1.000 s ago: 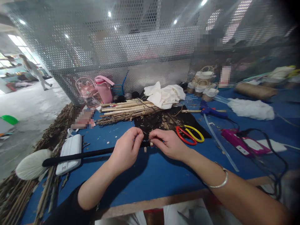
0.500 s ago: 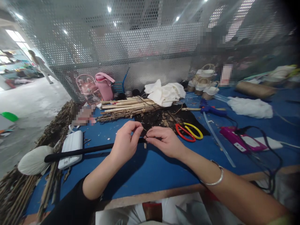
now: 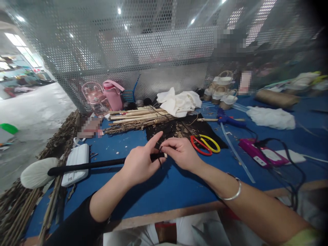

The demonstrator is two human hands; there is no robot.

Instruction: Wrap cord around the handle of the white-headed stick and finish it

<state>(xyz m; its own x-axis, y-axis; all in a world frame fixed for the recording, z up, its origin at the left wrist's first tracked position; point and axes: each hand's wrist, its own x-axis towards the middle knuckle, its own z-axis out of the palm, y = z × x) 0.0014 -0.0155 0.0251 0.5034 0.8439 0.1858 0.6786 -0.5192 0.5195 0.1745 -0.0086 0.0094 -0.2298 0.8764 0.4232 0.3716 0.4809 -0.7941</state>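
A black-wrapped stick (image 3: pixel 102 164) runs from a pale rounded head (image 3: pixel 38 173) at the left to a light bare tip near the middle. My left hand (image 3: pixel 140 162) holds the stick near that tip, its index finger raised and its thumb beneath. Just right of it, my right hand (image 3: pixel 180 153) pinches a thin black strand (image 3: pixel 160 163) at the stick's end. The strand hangs a little below the stick. Behind my right hand lie scissors (image 3: pixel 205 145) with one red and one yellow handle, partly on a dark cloth (image 3: pixel 212 131).
Bundled sticks (image 3: pixel 140 118) and a white cloth (image 3: pixel 179 102) lie behind my hands. A white case (image 3: pixel 76 165) sits under the stick at left. To the right are a blue glue gun (image 3: pixel 229 119), a clear glue stick (image 3: pixel 237 153) and a magenta device (image 3: pixel 263 153) with cables.
My left index finger has lifted and its thumb has moved down. The stick's pale tip and the black strand now show between my hands. The distant person at left has gone from view.
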